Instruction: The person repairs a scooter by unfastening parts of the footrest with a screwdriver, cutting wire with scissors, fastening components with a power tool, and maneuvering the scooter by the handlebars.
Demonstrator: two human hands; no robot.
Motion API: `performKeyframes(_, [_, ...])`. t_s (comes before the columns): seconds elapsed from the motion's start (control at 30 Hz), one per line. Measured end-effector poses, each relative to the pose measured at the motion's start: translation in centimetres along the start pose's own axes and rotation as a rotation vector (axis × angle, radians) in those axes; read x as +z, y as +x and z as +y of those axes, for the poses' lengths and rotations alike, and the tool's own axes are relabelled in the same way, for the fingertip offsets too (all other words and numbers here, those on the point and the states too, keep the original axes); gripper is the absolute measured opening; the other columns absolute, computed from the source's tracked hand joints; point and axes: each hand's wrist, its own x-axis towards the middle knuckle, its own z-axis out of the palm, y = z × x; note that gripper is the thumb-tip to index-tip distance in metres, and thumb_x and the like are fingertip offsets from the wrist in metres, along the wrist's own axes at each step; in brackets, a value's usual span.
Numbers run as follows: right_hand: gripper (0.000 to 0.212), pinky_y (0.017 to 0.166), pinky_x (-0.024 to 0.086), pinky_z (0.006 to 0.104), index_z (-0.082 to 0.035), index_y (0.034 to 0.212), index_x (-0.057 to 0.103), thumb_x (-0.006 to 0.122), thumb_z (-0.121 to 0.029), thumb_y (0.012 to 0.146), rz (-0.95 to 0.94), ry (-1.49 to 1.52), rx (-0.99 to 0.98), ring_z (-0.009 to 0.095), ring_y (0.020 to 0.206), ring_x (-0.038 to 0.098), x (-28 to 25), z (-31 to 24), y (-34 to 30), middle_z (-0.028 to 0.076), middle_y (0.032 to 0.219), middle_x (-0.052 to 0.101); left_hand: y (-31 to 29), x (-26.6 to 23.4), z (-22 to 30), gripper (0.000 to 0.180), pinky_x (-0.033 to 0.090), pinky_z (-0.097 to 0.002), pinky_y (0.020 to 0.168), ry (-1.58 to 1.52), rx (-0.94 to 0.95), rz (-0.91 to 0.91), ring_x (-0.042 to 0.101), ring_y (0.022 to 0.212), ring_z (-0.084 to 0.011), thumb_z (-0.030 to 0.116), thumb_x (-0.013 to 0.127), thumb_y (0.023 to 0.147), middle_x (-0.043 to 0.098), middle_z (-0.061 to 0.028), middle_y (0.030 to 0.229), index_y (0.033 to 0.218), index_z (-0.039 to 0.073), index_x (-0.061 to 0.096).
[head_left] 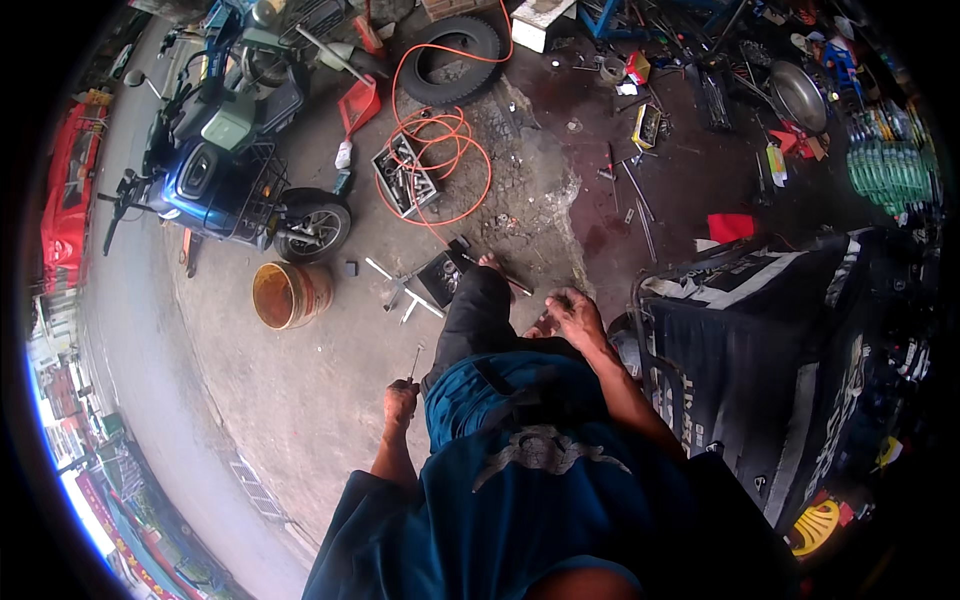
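Observation:
My left hand (400, 401) hangs beside my left leg, its fingers closed round the dark handle of a thin metal-shafted tool (415, 362) that points forward; its exact kind is too small to tell. In front of my right thigh, my right hand (576, 318) has curled fingers. Whatever lies within them, if anything, is hidden. Ahead of the left hand, a four-armed lug wrench (404, 290) rests on the ground against a small black tray (438, 279) with dark parts in it.
A large black box (745, 350) with grey strips stands close on my right. To the left are an orange-stained bucket (290, 296) and a blue scooter (215, 180). Farther ahead lie a tool crate (404, 176), an orange hose (485, 195), a tyre (484, 38) and scattered tools.

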Motion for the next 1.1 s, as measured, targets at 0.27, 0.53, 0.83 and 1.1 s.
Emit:
performKeyframes(0.27, [0.025, 0.056, 0.043, 0.0226, -0.003, 0.107, 0.063, 0.063, -0.02, 0.09, 0.27, 0.022, 0.07, 0.008, 0.062, 0.055, -4.3, 0.1, 8.5, 0.001, 0.073, 0.061, 19.4, -3.3, 10.1, 0.03, 0.052, -0.047, 0.074, 0.329, 0.299, 0.04, 0.066, 0.085, -0.0403, 0.025, 0.052, 0.083, 0.066, -0.0265, 0.09, 0.094, 0.0, 0.064])
performKeyframes(0.53, [0.021, 0.059, 0.044, 0.027, -0.001, 0.103, 0.063, 0.062, -0.016, 0.09, 0.394, 0.098, 0.025, 0.01, 0.065, 0.053, -3.3, -11.6, 20.7, 0.002, 0.075, 0.06, 13.5, -16.1, 35.8, 0.033, 0.05, -0.0434, 0.077, -0.107, 0.54, 0.187, 0.065, 0.086, -0.039, 0.027, 0.064, 0.079, 0.068, -0.0235, 0.089, 0.094, -0.002, 0.063])
performKeyframes(0.83, [0.021, 0.058, 0.042, 0.0213, -0.002, 0.097, 0.067, 0.066, -0.021, 0.09, 0.162, -0.009, -0.398, 0.006, 0.065, 0.053, 0.6, -35.8, 40.9, -0.002, 0.074, 0.06, 17.0, -15.4, 34.0, 0.034, 0.051, -0.0406, 0.081, -0.338, 0.174, 0.208, 0.068, 0.086, -0.0338, 0.029, 0.065, 0.074, 0.069, -0.0212, 0.086, 0.096, 0.004, 0.072])
performKeyframes(1.1, [0.04, 0.075, 0.048, 0.0316, 0.003, 0.101, 0.068, 0.07, -0.033, 0.084, 0.229, -0.237, -1.018, 0.019, 0.078, 0.063, 3.0, -72.1, 59.5, 0.013, 0.087, 0.071, 16.9, -8.1, 30.1, 0.019, 0.049, -0.0378, 0.059, -0.731, -0.167, 0.431, 0.059, 0.057, -0.0209, 0.012, 0.063, 0.07, 0.063, -0.0124, 0.063, 0.08, -0.003, 0.067])
